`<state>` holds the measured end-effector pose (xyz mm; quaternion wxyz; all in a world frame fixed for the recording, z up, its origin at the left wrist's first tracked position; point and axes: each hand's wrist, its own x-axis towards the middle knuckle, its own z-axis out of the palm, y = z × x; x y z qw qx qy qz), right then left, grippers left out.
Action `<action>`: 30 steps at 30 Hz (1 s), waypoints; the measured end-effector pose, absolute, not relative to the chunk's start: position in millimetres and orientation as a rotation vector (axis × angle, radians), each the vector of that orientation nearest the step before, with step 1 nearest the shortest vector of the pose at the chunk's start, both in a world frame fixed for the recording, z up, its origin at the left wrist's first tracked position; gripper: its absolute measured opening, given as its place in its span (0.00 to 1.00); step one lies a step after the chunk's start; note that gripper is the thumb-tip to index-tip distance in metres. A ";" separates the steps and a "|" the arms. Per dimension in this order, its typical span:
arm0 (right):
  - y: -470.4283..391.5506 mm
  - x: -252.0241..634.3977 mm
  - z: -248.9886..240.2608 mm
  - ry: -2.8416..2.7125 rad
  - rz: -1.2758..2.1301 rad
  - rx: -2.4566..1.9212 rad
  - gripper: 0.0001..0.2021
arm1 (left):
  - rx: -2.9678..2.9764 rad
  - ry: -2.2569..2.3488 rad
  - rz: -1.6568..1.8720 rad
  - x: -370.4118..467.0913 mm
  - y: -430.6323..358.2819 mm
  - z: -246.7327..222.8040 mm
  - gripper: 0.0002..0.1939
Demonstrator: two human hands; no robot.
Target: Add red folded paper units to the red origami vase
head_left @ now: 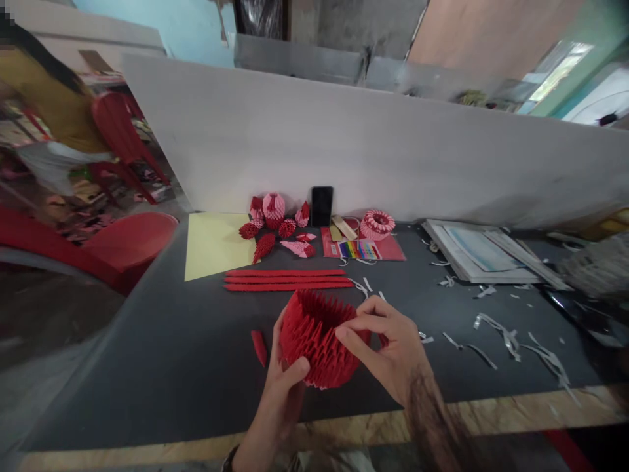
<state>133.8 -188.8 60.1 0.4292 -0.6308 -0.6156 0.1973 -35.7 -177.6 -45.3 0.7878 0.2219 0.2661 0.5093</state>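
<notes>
A round, hollow red folded-paper piece [319, 347] with spiky rows is held above the dark table. My left hand [289, 373] is wrapped round its left side, thumb on the front. My right hand [386, 341] is at its right rim, thumb and index finger pinched on or at one of the points; whether a loose piece is between them is too small to tell. Left of my left hand lies a short red paper stack [259, 347]. Behind the held piece, long red strips [287, 280] of stacked paper lie side by side.
At the back stand small pink and red paper pieces [274, 206], a phone [322, 206], a pink ring-shaped piece [377, 224] and yellow paper [216, 242]. White scraps [498, 331] and boards [486, 252] lie right. A person [59, 98] sits far left.
</notes>
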 end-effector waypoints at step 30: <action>-187.1 133.4 55.9 -1.586 0.724 -1.538 0.09 | 1.047 0.852 1.278 -42.8 -166.4 -33.2 0.56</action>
